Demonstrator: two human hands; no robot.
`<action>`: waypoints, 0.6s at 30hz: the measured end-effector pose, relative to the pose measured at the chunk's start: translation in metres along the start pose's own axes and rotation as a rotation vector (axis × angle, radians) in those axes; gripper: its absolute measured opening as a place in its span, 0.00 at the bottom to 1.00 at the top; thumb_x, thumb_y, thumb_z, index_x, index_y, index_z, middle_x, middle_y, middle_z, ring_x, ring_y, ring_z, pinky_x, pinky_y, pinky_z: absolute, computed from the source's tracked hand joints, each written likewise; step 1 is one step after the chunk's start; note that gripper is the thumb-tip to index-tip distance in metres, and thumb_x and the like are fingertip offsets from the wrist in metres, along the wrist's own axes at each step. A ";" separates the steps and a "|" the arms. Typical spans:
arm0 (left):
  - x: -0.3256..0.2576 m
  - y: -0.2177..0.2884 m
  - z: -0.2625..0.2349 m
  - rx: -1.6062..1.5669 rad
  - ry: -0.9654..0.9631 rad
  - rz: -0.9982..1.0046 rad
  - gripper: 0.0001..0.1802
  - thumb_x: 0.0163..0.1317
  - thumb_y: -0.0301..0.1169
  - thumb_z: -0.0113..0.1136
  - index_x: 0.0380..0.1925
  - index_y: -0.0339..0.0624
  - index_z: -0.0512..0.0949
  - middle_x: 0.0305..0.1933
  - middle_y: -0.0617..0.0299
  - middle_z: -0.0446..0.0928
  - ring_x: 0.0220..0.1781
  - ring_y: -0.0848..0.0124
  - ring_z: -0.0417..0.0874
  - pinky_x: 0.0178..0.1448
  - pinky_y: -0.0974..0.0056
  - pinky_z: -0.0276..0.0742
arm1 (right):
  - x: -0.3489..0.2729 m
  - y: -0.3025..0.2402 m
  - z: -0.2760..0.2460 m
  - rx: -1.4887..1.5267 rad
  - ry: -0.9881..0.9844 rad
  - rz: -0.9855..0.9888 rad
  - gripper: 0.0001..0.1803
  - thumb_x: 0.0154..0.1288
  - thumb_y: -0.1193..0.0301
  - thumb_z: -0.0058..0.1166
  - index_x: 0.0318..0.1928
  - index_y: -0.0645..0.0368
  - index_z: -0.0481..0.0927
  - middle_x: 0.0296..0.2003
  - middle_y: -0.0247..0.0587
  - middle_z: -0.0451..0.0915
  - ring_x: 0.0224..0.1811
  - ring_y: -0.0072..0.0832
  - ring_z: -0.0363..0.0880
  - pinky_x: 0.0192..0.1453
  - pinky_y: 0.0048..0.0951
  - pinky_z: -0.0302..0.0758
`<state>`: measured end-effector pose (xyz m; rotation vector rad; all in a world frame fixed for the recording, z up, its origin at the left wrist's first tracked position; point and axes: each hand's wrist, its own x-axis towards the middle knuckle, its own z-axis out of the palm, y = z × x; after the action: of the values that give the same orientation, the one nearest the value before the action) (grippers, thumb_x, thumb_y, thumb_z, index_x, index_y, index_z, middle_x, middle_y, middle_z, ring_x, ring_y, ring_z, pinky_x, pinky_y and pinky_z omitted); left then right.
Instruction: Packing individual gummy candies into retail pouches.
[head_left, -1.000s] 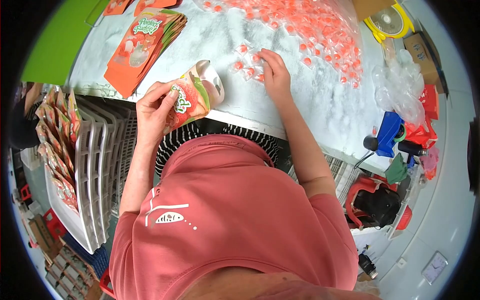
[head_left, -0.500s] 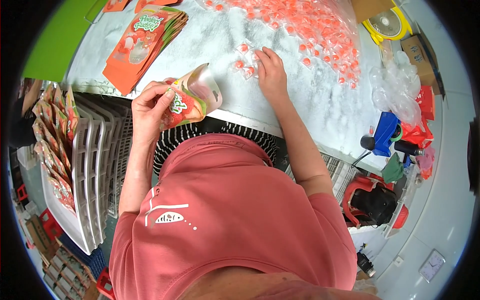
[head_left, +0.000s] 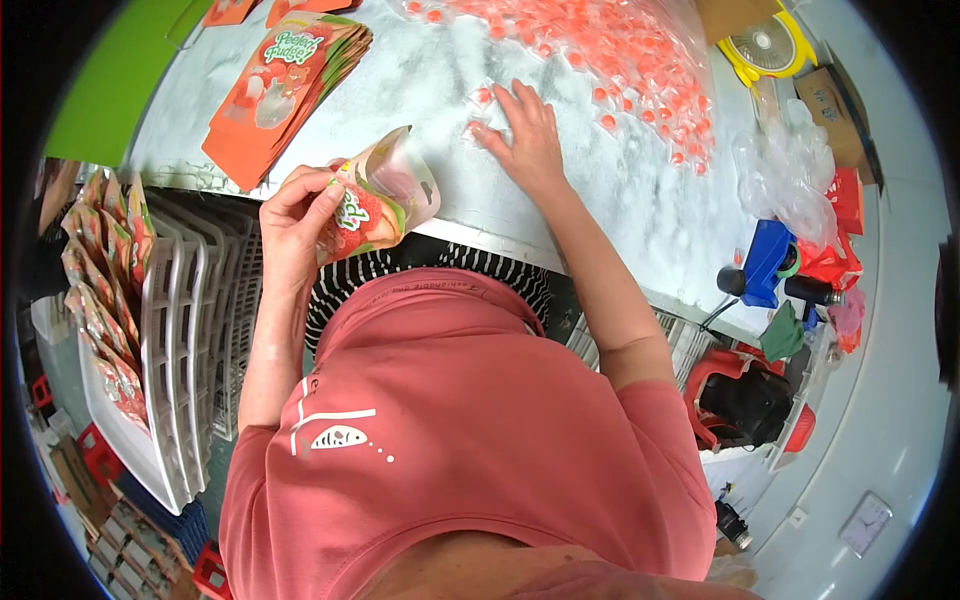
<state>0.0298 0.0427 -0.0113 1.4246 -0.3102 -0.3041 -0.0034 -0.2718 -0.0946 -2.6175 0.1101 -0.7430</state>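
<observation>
My left hand is closed around the lower left side of a red candy pouch. The pouch's mouth gapes toward the upper right and its silvery inside shows. On the white table my right hand lies with its fingers spread. One clear-wrapped red candy rests just left of its index finger, and another wrapped piece is partly covered by the thumb. Whatever is under the palm is hidden. A large heap of the same wrapped candies spreads beyond the right hand.
A stack of flat red pouches lies at the table's far left. White plastic crates stand at the left, with filled pouches beside them. To the right are a clear plastic bag, a blue tape dispenser and a yellow fan.
My right hand has opened out, its fingers spreading over the small group of candies. Fewer of them show now. The left hand still holds the pouch in nearly the same place.
</observation>
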 end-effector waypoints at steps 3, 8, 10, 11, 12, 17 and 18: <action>0.001 0.001 0.005 0.011 -0.025 0.012 0.05 0.62 0.17 0.62 0.37 0.32 0.84 0.36 0.63 0.78 0.53 0.69 0.81 0.54 0.68 0.72 | 0.009 -0.002 0.015 -0.023 -0.084 -0.043 0.29 0.66 0.51 0.57 0.63 0.51 0.75 0.67 0.53 0.67 0.71 0.49 0.63 0.73 0.52 0.58; -0.001 0.004 0.006 0.068 0.002 0.018 0.05 0.63 0.17 0.61 0.37 0.31 0.84 0.37 0.63 0.78 0.38 0.78 0.75 0.43 0.74 0.69 | 0.027 -0.035 0.054 0.020 -0.146 -0.107 0.28 0.68 0.48 0.55 0.61 0.49 0.77 0.67 0.48 0.68 0.72 0.47 0.61 0.75 0.54 0.55; 0.000 0.004 0.001 0.088 -0.029 0.036 0.05 0.62 0.16 0.61 0.37 0.31 0.84 0.38 0.62 0.78 0.40 0.77 0.76 0.44 0.73 0.70 | 0.031 -0.044 0.054 0.140 -0.116 -0.110 0.26 0.68 0.50 0.55 0.61 0.49 0.77 0.67 0.47 0.68 0.72 0.46 0.62 0.75 0.51 0.58; -0.002 0.007 0.001 0.079 -0.011 0.044 0.06 0.62 0.16 0.62 0.37 0.31 0.84 0.38 0.62 0.78 0.40 0.76 0.77 0.45 0.73 0.71 | 0.032 -0.045 0.052 0.267 -0.097 -0.124 0.25 0.68 0.51 0.56 0.60 0.50 0.78 0.66 0.47 0.69 0.71 0.46 0.64 0.74 0.49 0.61; -0.001 0.009 0.001 0.070 0.006 0.051 0.06 0.61 0.16 0.62 0.37 0.31 0.84 0.39 0.61 0.78 0.41 0.75 0.77 0.46 0.73 0.71 | 0.032 -0.041 0.045 0.259 -0.090 -0.119 0.25 0.68 0.51 0.56 0.60 0.50 0.78 0.66 0.47 0.69 0.71 0.46 0.64 0.74 0.49 0.61; -0.002 0.008 -0.012 0.074 0.030 0.075 0.07 0.60 0.16 0.64 0.38 0.33 0.84 0.39 0.61 0.78 0.43 0.73 0.77 0.50 0.70 0.72 | 0.022 0.040 -0.005 0.132 0.315 -0.012 0.19 0.60 0.70 0.62 0.53 0.57 0.81 0.58 0.51 0.74 0.61 0.46 0.73 0.65 0.43 0.71; 0.000 0.006 -0.011 0.063 0.010 0.077 0.07 0.60 0.16 0.64 0.38 0.33 0.84 0.39 0.61 0.78 0.44 0.73 0.77 0.50 0.70 0.72 | 0.019 0.063 -0.019 -0.009 0.311 0.045 0.19 0.60 0.70 0.63 0.52 0.57 0.82 0.57 0.51 0.75 0.61 0.46 0.73 0.65 0.44 0.71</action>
<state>0.0339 0.0540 -0.0067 1.4722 -0.3687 -0.2263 0.0051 -0.3398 -0.0971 -2.4796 0.2614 -1.1301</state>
